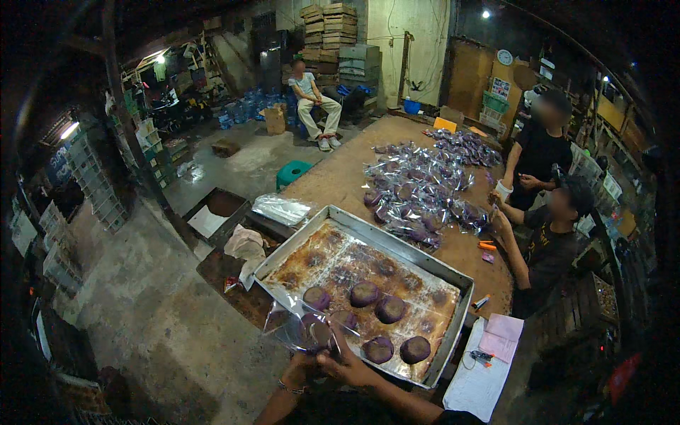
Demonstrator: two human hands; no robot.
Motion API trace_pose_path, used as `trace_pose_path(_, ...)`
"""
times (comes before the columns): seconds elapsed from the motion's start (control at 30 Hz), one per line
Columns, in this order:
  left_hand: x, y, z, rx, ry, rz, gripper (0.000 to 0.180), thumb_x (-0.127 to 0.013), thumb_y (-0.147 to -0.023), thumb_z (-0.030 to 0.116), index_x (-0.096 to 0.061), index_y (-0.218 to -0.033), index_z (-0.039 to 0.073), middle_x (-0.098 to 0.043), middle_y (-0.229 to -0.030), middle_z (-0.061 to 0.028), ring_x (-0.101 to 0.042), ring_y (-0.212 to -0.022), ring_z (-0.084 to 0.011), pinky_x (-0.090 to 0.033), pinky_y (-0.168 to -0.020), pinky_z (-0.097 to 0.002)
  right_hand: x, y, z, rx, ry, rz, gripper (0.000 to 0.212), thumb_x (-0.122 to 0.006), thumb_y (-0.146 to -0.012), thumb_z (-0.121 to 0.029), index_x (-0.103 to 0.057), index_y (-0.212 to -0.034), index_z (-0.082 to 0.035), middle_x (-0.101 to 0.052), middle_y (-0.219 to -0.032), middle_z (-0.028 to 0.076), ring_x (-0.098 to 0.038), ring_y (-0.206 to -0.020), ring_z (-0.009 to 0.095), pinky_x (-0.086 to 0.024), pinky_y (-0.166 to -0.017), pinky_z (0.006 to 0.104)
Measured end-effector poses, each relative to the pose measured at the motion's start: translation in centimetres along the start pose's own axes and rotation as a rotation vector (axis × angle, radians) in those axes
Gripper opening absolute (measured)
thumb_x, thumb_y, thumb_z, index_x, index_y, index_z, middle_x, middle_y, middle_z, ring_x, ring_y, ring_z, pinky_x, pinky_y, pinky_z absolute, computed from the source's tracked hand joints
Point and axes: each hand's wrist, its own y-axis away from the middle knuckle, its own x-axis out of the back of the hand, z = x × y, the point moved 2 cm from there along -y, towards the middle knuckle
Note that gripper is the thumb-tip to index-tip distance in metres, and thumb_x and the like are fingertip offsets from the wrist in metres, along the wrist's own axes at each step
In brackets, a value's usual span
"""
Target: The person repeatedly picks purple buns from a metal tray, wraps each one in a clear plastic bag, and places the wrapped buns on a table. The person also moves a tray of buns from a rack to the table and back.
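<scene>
A: Start at the left, what's there?

B: A pale cloth (245,244) beside the corner of the metal tray (338,253), then a stack of clear bags (281,209) beyond the tray's left side

A: And the hands?

B: The left hand (303,367) is closed on the lower end of an open clear bag (282,322) with a bun (314,330) in it, at the tray's near left edge. The right hand (346,363), just beside it, grips the same bag, fingers raised along the bun

A: Further right?

B: Loose purple buns (378,349) sit in the near half of the tray. Beyond it, a heap of wrapped buns (418,177) lies on the bench (326,170)

A: And at the far right?

B: Some white paper (485,379) near the tray, and two co-workers (556,230) by the bench
</scene>
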Motion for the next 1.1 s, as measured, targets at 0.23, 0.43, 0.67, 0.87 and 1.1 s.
trace_pose_path(0.23,8.3,-2.7,-6.3,0.272,-0.521,-0.124,0.033,-0.070,-0.078,0.031,-0.066,-0.101,0.008,-0.068,-0.084,-0.0024,-0.062,-0.064,-0.0150,-0.047,-0.047,-0.0256,6.8,-3.8,-9.4,0.218,0.916,0.110,0.040,-0.049,-0.092,-0.020,-0.047,-0.131,-0.008,-0.050,-0.127,0.019,-0.053,-0.106,0.037,-0.043,-0.087,0.0419)
trace_pose_path(0.43,12.3,-4.7,-8.4,0.158,-0.836,0.343,0.043,-0.070,-0.073,0.044,-0.068,-0.093,0.006,-0.069,-0.079,-0.0087,-0.065,-0.059,-0.0223,-0.049,-0.054,-0.0355,12.1,-4.6,-8.7,0.049,-0.264,0.407,0.062,-0.055,-0.087,-0.031,-0.032,-0.137,-0.002,-0.041,-0.134,0.023,-0.045,-0.117,0.036,-0.038,-0.095,0.0417)
trace_pose_path(0.67,12.0,-4.9,-9.3,0.193,-0.508,0.237,0.026,-0.063,-0.081,0.021,-0.066,-0.081,-0.005,-0.068,-0.073,-0.0137,-0.066,-0.062,-0.0253,-0.052,-0.055,-0.0352,21.1,0.3,2.9,-0.315,1.076,0.495,0.097,-0.066,-0.077,-0.046,-0.011,-0.144,-0.002,-0.027,-0.142,0.030,-0.039,-0.125,0.041,-0.036,-0.101,0.0453)
trace_pose_path(0.87,13.0,-5.5,-11.3,0.344,-0.362,0.383,0.024,-0.066,-0.083,0.014,-0.060,-0.076,-0.007,-0.064,-0.067,-0.0159,-0.065,-0.055,-0.0243,-0.055,-0.051,-0.0324,17.7,11.6,11.4,-0.801,1.107,0.420,0.101,-0.079,-0.059,-0.045,-0.031,-0.135,0.000,-0.038,-0.130,0.029,-0.036,-0.123,0.046,-0.038,-0.099,0.0471)
trace_pose_path(1.1,10.2,-5.6,-9.2,0.183,-0.374,0.525,0.021,-0.069,-0.077,0.010,-0.061,-0.074,-0.009,-0.064,-0.069,-0.0166,-0.065,-0.057,-0.0250,-0.054,-0.049,-0.0348,16.9,11.4,11.0,-0.519,1.129,0.495,0.092,-0.081,-0.057,-0.042,-0.040,-0.124,0.006,-0.047,-0.121,0.027,-0.052,-0.106,0.042,-0.044,-0.092,0.0427)
